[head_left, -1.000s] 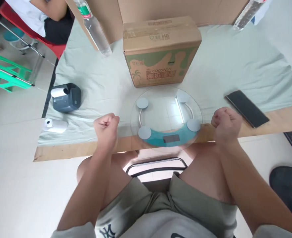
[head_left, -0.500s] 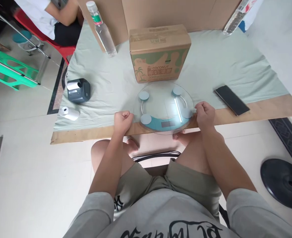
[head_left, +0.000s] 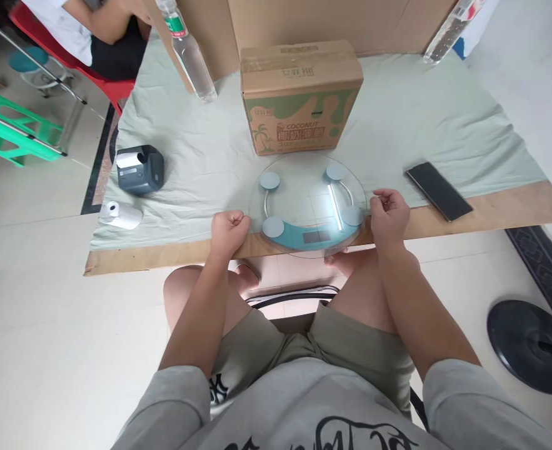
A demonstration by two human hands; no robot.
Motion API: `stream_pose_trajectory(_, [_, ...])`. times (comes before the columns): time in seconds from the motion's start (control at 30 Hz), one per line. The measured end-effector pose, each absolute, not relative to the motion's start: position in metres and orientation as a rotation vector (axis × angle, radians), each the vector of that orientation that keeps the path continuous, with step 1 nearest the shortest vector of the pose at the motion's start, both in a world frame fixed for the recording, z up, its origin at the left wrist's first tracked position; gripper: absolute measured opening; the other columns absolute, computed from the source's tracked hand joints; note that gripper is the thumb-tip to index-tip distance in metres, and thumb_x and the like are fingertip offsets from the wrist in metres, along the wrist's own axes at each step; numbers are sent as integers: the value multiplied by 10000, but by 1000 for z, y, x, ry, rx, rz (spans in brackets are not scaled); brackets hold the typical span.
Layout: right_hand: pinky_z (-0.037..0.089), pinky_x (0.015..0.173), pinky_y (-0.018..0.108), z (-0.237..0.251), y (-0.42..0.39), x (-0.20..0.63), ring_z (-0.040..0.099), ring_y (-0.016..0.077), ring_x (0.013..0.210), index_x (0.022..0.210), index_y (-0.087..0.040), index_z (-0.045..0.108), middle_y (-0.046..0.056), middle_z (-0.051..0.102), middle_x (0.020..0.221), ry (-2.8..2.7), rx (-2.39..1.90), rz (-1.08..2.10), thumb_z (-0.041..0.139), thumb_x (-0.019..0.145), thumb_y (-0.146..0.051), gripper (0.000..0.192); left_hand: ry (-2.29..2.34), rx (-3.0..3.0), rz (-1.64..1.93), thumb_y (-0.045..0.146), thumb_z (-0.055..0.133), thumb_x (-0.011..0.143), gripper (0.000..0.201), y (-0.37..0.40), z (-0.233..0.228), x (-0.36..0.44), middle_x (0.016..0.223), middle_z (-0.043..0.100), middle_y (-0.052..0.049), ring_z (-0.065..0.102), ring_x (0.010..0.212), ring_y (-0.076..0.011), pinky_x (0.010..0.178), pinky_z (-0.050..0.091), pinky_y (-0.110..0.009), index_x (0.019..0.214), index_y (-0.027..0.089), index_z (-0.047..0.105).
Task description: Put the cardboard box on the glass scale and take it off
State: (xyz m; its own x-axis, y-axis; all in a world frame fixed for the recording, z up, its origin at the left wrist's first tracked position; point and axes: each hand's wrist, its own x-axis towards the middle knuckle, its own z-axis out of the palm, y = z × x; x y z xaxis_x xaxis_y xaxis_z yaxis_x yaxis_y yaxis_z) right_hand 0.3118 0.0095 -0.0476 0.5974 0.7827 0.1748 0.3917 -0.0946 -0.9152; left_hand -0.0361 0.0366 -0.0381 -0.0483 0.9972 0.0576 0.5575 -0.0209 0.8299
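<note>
A round glass bathroom scale [head_left: 304, 200] lies at the table's front edge, its blue display strip toward me and its front rim past the edge. My left hand [head_left: 229, 234] rests in a fist on the wooden edge, just left of the scale, with nothing seen in it. On the other side my right hand [head_left: 389, 215] is loosely curled closed by the scale's right rim; whether it touches the glass I cannot tell. Behind the scale stands a brown cardboard box [head_left: 301, 100] printed with "COCONUT", its lower front near the scale's back rim.
A black phone [head_left: 439, 190] lies to the right. On the left are a dark label printer [head_left: 140, 170] and a white paper roll [head_left: 122, 215]. Clear bottles [head_left: 194, 62] stand at the back by a cardboard panel [head_left: 304, 22]. A person [head_left: 100, 28] sits at the back left.
The view has shifted slightly, so the left-side things sit further left. The fingers of my right hand have loosened a little. The scale and box stay in place on the table.
</note>
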Motion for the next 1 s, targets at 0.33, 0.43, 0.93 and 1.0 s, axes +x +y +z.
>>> stream_pose_trajectory(0.33, [477, 679, 282, -60, 12, 318, 642, 143, 804, 1014, -205, 654, 28, 689, 909, -962, -1616, 437, 700, 787, -334, 265, 1690, 1637, 932, 241, 520, 666, 382, 37, -38, -35, 577, 135, 33, 160, 559, -92, 558, 127, -311, 541, 223, 160])
stream_pose_trajectory(0.43, [482, 702, 290, -61, 11, 319, 667, 148, 813, 1010, -200, 655, 29, 707, 898, -931, -1595, 459, 724, 784, -345, 277, 1686, 1631, 936, 232, 522, 665, 384, 37, -37, -34, 575, 138, 32, 160, 559, -92, 555, 124, -309, 542, 221, 159])
stream_pose_trajectory(0.93, [474, 651, 293, -61, 12, 319, 661, 149, 787, 1007, -208, 645, 50, 737, 932, -959, -1595, 466, 725, 761, -325, 284, 1679, 1604, 937, 211, 527, 657, 390, 36, -35, -33, 577, 130, 33, 146, 567, -88, 551, 107, -300, 550, 216, 153])
stream_pose_trajectory(1.0, [473, 662, 296, -60, 12, 319, 670, 152, 794, 998, -206, 646, 49, 743, 915, -943, -1582, 476, 732, 753, -328, 288, 1677, 1610, 938, 217, 522, 659, 385, 36, -36, -33, 579, 129, 32, 146, 566, -88, 552, 108, -302, 550, 217, 153])
